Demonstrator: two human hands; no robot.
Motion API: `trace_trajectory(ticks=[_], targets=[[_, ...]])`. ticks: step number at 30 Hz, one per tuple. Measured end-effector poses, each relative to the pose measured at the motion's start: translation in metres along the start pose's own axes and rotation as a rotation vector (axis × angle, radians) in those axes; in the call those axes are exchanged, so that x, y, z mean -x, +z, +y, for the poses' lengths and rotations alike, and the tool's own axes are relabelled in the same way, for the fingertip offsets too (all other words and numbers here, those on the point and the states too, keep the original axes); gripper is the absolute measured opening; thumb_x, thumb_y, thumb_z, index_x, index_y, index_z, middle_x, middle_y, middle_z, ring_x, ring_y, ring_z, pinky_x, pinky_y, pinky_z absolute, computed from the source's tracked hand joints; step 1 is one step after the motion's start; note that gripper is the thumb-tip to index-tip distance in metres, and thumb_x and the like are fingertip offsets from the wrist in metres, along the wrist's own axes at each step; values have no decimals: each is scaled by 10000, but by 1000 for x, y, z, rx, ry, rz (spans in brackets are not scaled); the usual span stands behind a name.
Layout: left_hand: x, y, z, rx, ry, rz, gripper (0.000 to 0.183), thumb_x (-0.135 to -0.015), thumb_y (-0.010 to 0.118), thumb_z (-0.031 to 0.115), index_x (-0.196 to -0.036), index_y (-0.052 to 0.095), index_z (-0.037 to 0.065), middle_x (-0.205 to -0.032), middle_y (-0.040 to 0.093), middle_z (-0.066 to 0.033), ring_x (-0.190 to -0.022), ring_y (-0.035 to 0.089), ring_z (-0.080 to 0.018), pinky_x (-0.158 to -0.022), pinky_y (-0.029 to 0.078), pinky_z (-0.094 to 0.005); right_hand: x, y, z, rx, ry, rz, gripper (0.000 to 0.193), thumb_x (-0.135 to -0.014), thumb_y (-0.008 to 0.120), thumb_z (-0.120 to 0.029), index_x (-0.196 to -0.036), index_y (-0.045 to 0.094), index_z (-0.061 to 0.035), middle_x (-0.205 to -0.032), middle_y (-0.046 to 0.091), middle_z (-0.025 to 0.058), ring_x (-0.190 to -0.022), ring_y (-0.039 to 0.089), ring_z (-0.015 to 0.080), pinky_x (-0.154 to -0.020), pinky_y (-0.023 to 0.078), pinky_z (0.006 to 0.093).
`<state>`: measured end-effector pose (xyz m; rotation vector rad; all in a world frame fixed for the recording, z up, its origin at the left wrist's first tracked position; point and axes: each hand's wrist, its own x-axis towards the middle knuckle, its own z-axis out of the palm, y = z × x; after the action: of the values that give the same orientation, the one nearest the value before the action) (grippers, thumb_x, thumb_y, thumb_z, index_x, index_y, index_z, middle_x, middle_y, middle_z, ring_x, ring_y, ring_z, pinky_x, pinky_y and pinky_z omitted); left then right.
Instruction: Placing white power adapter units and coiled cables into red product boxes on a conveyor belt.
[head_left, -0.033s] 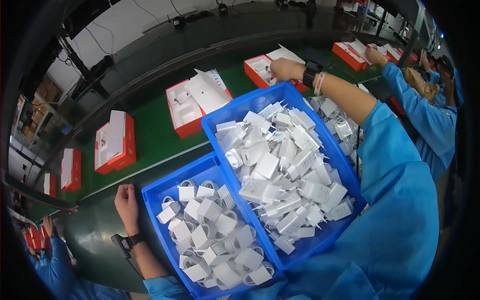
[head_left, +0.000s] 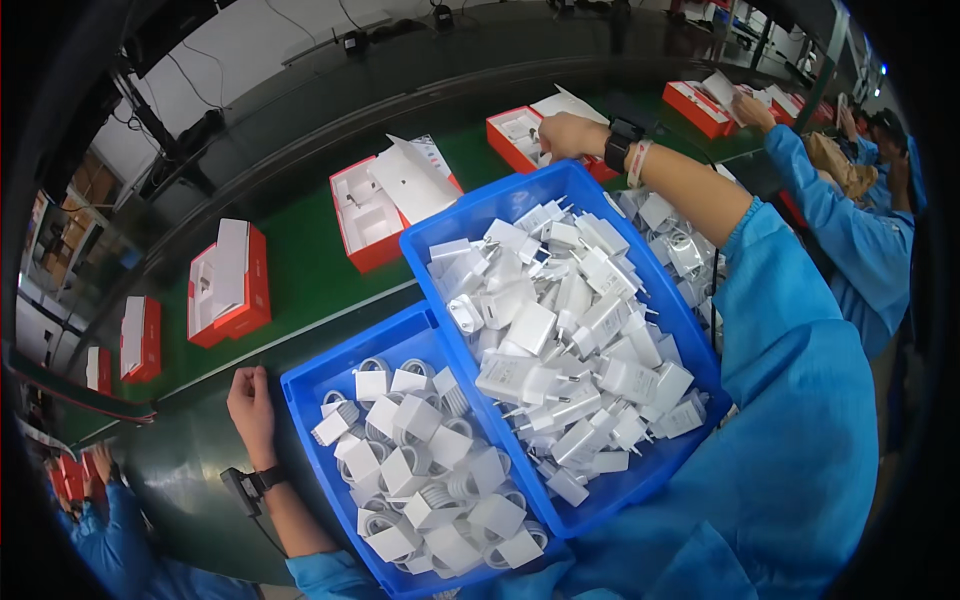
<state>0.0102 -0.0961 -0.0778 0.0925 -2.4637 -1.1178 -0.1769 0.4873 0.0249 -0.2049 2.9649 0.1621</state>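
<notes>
My right hand [head_left: 572,136] reaches past the far end of a blue bin and bends down over an open red-and-white box [head_left: 508,130] on the green belt. Its fingers are closed and point into the box; what they hold, if anything, is hidden. My left hand [head_left: 250,405] is curled closed beside the other blue bin, near the belt's edge, with nothing seen in it. The right-hand bin [head_left: 590,185] is heaped with white plug chargers [head_left: 530,328]. In the left-hand bin [head_left: 345,350] lie white coiled cables with paper bands [head_left: 420,418].
More red boxes with white insides stand along the green belt [head_left: 300,290], one open box [head_left: 372,215] just beyond the bins. Bagged white items [head_left: 688,255] lie right of the charger bin. Co-workers in blue sleeves [head_left: 830,210] handle boxes at far right and lower left.
My hands and the bins keep their places apart from a tiny shift of the view. At far right, a white box flap by another person's hand stands a little higher.
</notes>
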Motion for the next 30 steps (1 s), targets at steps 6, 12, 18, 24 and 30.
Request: trace_trajectory(ticks=[6, 12, 18, 24, 30], targets=[[0, -1, -2, 25, -9, -20, 261, -980, 580, 205, -810, 561, 7, -600, 418, 58, -559, 337, -26, -488, 265, -232, 27, -15, 5, -113, -23, -43, 323, -770, 676, -184, -1032, 703, 4, -958, 711, 190, -873, 698, 302, -745, 537, 379], [-2, 5, -8, 36, -5, -22, 268, -981, 582, 213, -811, 559, 8, -608, 419, 58, -568, 341, -30, -496, 265, -233, 67, -49, 3, -628, -468, 62, 285, -793, 588, -89, -1067, 630, -26, -934, 687, 77, -845, 626, 147, -732, 498, 300], [-5, 1, -6, 73, -10, -40, 263, -985, 581, 216, -815, 561, 17, -618, 413, 68, -576, 330, -28, -507, 255, -231, 168, -60, -30, 4, -654, -272, 507, -678, 790, -168, -1140, 589, -106, -1183, 541, 71, -1035, 577, 267, -867, 483, 361], [-3, -1, -9, 65, -19, -47, 261, -984, 581, 215, -816, 562, 15, -620, 399, 67, -578, 327, -30, -506, 255, -232, 168, -46, -34, 13, -590, -230, 516, -681, 789, -210, -1145, 593, -94, -1180, 528, 95, -1081, 556, 302, -901, 465, 369], [-1, -1, -6, 25, -2, -78, 221, -999, 549, 179, -845, 558, 21, -675, 428, 80, -604, 352, -9, -523, 277, -200, 154, -51, -9, -286, -565, -128, 459, -714, 729, -231, -1125, 613, -62, -1003, 640, 108, -880, 619, 262, -798, 488, 349]])
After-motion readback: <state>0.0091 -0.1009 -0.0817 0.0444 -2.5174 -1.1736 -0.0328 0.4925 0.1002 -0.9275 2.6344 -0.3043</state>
